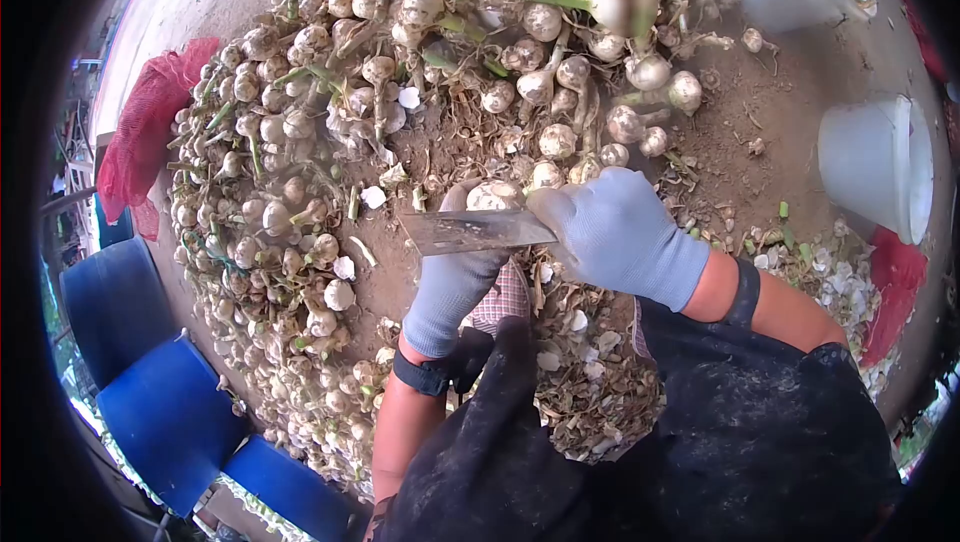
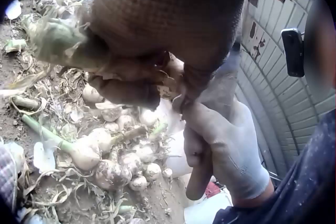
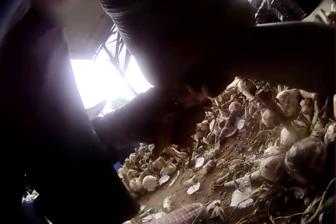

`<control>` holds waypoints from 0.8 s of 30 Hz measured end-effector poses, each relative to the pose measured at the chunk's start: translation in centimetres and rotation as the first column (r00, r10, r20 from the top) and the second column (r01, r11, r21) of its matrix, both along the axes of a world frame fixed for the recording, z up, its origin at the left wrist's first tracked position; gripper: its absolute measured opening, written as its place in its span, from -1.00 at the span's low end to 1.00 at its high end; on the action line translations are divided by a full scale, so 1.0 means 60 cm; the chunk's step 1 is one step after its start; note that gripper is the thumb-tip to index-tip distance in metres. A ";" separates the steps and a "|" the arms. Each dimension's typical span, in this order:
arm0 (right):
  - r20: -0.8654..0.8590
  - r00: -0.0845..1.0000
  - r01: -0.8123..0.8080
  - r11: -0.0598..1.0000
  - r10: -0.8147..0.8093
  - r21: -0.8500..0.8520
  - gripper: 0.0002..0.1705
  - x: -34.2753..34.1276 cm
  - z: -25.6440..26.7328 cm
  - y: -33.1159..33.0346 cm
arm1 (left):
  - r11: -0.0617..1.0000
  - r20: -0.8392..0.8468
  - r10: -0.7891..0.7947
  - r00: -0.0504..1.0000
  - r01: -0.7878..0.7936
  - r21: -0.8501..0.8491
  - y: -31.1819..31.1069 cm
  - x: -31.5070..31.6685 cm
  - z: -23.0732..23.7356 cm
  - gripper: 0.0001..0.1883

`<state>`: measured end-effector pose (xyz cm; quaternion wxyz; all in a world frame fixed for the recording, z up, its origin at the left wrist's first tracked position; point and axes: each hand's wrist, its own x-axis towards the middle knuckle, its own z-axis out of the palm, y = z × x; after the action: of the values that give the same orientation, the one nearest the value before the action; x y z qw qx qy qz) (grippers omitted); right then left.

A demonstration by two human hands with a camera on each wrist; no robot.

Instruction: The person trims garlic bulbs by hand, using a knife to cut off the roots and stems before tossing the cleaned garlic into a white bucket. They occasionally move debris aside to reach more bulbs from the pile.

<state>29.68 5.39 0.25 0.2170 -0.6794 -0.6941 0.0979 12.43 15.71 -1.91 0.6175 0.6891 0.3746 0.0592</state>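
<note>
My gloved left hand (image 1: 450, 292) grips a garlic bulb (image 1: 494, 194), whose pale face shows just past the blade. In my gloved right hand (image 1: 630, 232) is a broad knife (image 1: 470, 233), its flat blade lying across the left hand and close against the bulb. The left wrist view shows the knife's handle end (image 2: 199, 176) sticking out below the right hand (image 2: 236, 153), with both hands close together. Shadow darkens the hands in the right wrist view and hides the bulb there.
Garlic with stalks (image 1: 540, 22) is heaped ahead, and trimmed bulbs (image 1: 270, 212) spread along the left. Blue tubs (image 1: 170, 422) stand at left, white buckets (image 1: 870, 167) at right. Red mesh bags (image 1: 155, 127) lie at the sides. Peelings (image 1: 600, 382) cover the ground between the legs.
</note>
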 end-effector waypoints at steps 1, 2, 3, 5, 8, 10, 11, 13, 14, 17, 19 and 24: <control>0.018 0.999 -0.034 0.998 0.033 0.060 -0.90 -0.001 0.002 0.001 | 1.000 -0.002 -0.006 1.000 0.006 -0.003 -0.001 -0.004 -0.002 -0.34; 0.012 0.999 -0.049 0.997 0.048 0.059 -0.91 -0.002 0.006 0.001 | 1.000 0.036 -0.021 0.999 0.021 0.005 -0.002 -0.010 -0.005 -0.32; 0.010 0.999 -0.049 0.997 0.049 0.059 -0.91 -0.003 0.004 0.001 | 0.999 0.074 -0.033 0.997 0.032 0.013 -0.005 -0.018 -0.010 -0.30; 0.025 0.998 -0.057 0.996 0.056 0.073 -0.90 -0.002 -0.004 -0.001 | 0.999 0.054 0.041 0.998 -0.040 -0.022 -0.016 -0.022 -0.019 -0.28; 0.182 0.983 0.036 0.999 -0.040 0.025 -0.91 0.014 -0.044 0.000 | 0.983 -0.026 0.027 0.999 -0.031 -0.183 -0.018 -0.001 0.053 -0.44; 0.097 0.941 0.332 0.940 -0.325 -0.075 -0.87 0.053 -0.066 -0.007 | 0.873 0.007 0.172 0.985 -0.149 -0.465 -0.015 0.022 0.092 -0.52; -0.024 0.910 0.413 0.910 -0.414 -0.033 -0.85 0.057 -0.050 -0.008 | 0.816 0.003 0.245 0.970 -0.205 -0.541 -0.009 0.024 0.080 -0.51; -0.131 0.905 0.382 0.909 -0.405 -0.167 -0.83 0.017 -0.027 -0.030 | 0.890 0.303 0.319 0.898 -0.174 -0.421 -0.003 0.014 0.026 -0.41; -0.224 0.894 0.326 0.907 -0.388 -0.267 -0.81 0.005 -0.013 -0.023 | 0.974 0.315 0.212 0.925 -0.174 -0.145 0.007 0.015 -0.004 -0.32; -0.338 0.840 0.230 0.843 -0.424 -0.486 -0.78 -0.022 0.000 -0.019 | 0.969 0.311 0.248 0.918 -0.235 -0.079 -0.008 0.022 -0.006 -0.36; -0.344 0.874 0.200 0.898 -0.345 -0.393 -0.79 -0.028 0.000 -0.014 | 0.955 0.207 0.241 0.948 -0.194 -0.224 -0.008 0.019 -0.006 -0.54; -0.278 0.928 0.197 0.961 -0.247 -0.193 -0.83 -0.023 0.012 -0.003 | 0.647 0.157 0.434 0.887 -0.186 -0.740 -0.003 -0.026 0.032 -0.57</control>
<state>28.28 5.22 0.96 0.2735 -0.7463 -0.5613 0.2305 10.89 15.54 0.03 0.8656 0.3042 0.3765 0.1284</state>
